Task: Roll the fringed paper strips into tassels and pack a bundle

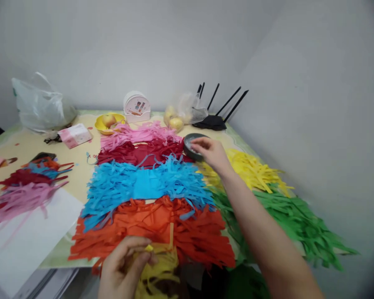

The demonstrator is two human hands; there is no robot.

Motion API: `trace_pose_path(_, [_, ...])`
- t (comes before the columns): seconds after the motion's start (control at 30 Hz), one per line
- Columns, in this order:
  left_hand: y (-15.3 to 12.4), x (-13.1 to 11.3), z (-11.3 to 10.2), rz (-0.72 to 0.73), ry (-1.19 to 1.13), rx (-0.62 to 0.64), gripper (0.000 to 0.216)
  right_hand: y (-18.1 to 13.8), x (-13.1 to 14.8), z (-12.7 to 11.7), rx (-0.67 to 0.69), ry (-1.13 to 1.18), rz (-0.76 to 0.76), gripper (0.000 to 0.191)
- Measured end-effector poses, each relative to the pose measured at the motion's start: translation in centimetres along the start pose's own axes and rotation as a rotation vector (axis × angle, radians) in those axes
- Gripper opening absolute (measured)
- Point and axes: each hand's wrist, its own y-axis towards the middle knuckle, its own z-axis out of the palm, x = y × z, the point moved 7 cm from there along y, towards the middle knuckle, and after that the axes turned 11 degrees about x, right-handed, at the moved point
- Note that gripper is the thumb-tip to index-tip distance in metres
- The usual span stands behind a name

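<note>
My left hand (127, 263) is closed at the front edge of the table, thumb and fingers pinching a piece of yellow fringed paper (158, 263) that hangs down in front of it. My right hand (211, 153) reaches over a dark round bowl (199, 136), its fingertips pressed together at the bowl's inside. What those fingertips hold, if anything, is too small to make out. Between my hands lie fringed bundles: orange (143, 220) nearest, then blue (148, 182), dark red (145, 153) and pink (145, 133) farther back.
Yellow fringe (249, 168) and green fringe (286, 216) lie right, beneath my right arm. At left are a small fringed pile (28, 187) and white sheet (34, 232). Along the back stand a plastic bag (43, 104), yellow fruit bowl (100, 125) and black router (210, 122).
</note>
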Motion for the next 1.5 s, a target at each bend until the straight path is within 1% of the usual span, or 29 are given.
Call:
trace_pose_path(0.07, [0.4, -0.8, -0.1, 0.070, 0.014, 0.022, 0.024, -4.9, 3.2, 2.8, 0.061, 0.144, -0.110, 0.024])
trace_pose_path(0.1, [0.5, -1.4, -0.1, 0.121, 0.030, 0.036, 0.022, -7.5, 4.7, 4.5, 0.113, 0.350, -0.188, 0.023])
trace_pose_path(0.13, [0.5, -2.1, -0.1, 0.178, 0.049, 0.043, 0.020, -10.1, 6.0, 6.1, 0.167, 0.529, -0.226, 0.022])
trace_pose_path(0.2, [0.2, -3.2, -0.3, 0.278, 0.082, 0.033, 0.014, -14.5, 8.0, 9.1, 0.247, 0.791, -0.229, 0.020])
trace_pose_path(0.23, [-0.1, -3.6, -0.4, 0.312, 0.093, 0.023, 0.012, -16.3, 8.8, 10.2, 0.269, 0.875, -0.219, 0.019])
trace_pose_path(0.3, [-0.8, -3.9, -0.6, 0.353, 0.101, 0.020, 0.007, -19.1, 10.1, 11.9, 0.292, 0.974, -0.203, 0.017])
trace_pose_path(0.4, [-2.0, -3.7, -0.9, 0.373, 0.101, 0.052, 0.006, -21.6, 11.4, 13.4, 0.307, 1.041, -0.197, 0.015])
trace_pose_path(0.5, [-3.2, -3.3, -1.4, 0.369, 0.123, 0.075, 0.007, -23.2, 12.0, 14.3, 0.287, 1.085, -0.192, 0.013])
trace_pose_path(0.57, [-3.9, -3.1, -1.7, 0.375, 0.164, 0.086, 0.007, -24.1, 12.4, 14.5, 0.234, 1.085, -0.205, 0.008])
trace_pose_path(0.67, [-4.7, -3.4, -2.1, 0.405, 0.284, 0.084, 0.007, -25.1, 13.0, 13.9, 0.109, 0.932, -0.262, 0.005])
trace_pose_path(0.7, [-4.9, -3.5, -2.2, 0.416, 0.333, 0.076, 0.007, -25.4, 13.3, 13.6, 0.087, 0.858, -0.287, 0.006])
trace_pose_path(0.77, [-5.1, -3.5, -2.3, 0.416, 0.394, 0.066, 0.007, -25.6, 13.8, 13.3, 0.092, 0.755, -0.327, 0.008])
trace_pose_path(0.8, [-5.1, -3.3, -2.5, 0.399, 0.383, 0.066, 0.006, -25.7, 13.8, 13.3, 0.106, 0.738, -0.336, 0.008])
trace_pose_path(0.87, [-5.1, -2.6, -2.8, 0.332, 0.283, 0.075, 0.005, -25.7, 13.7, 13.3, 0.123, 0.755, -0.331, 0.009])
trace_pose_path(0.93, [-5.0, -1.8, -2.9, 0.266, 0.173, 0.104, 0.009, -25.8, 13.3, 13.6, 0.116, 0.784, -0.300, 0.008])
trace_pose_path(1.0, [-5.1, -1.3, -2.8, 0.242, 0.126, 0.134, 0.010, -26.0, 13.0, 14.0, 0.127, 0.814, -0.262, 0.006])
trace_pose_path(1.03, [-5.3, -1.1, -2.9, 0.250, 0.124, 0.126, 0.007, -26.2, 12.9, 14.4, 0.147, 0.828, -0.246, 0.006])
trace_pose_path(1.1, [-5.5, -0.9, -3.4, 0.283, 0.137, 0.055, 0.004, -26.5, 12.9, 15.0, 0.206, 0.825, -0.227, 0.007])
trace_pose_path(1.17, [-5.9, -0.6, -3.9, 0.309, 0.159, -0.024, 0.003, -26.7, 13.0, 15.3, 0.252, 0.777, -0.230, 0.008])
trace_pose_path(1.2, [-6.0, -0.5, -4.0, 0.316, 0.169, -0.044, 0.003, -26.8, 13.0, 15.3, 0.256, 0.744, -0.238, 0.007])
trace_pose_path(1.33, [-6.5, -0.3, -3.7, 0.335, 0.209, -0.036, 0.003, -26.9, 13.2, 14.8, 0.210, 0.684, -0.264, 0.005])
trace_pose_path(1.43, [-7.0, -0.7, -3.7, 0.392, 0.323, -0.103, 0.005, -27.1, 13.2, 14.8, 0.155, 0.667, -0.257, 0.005])
trace_pose_path(1.5, [-7.3, -0.9, -3.7, 0.415, 0.362, -0.145, 0.004, -27.2, 13.0, 15.0, 0.143, 0.673, -0.243, 0.006])
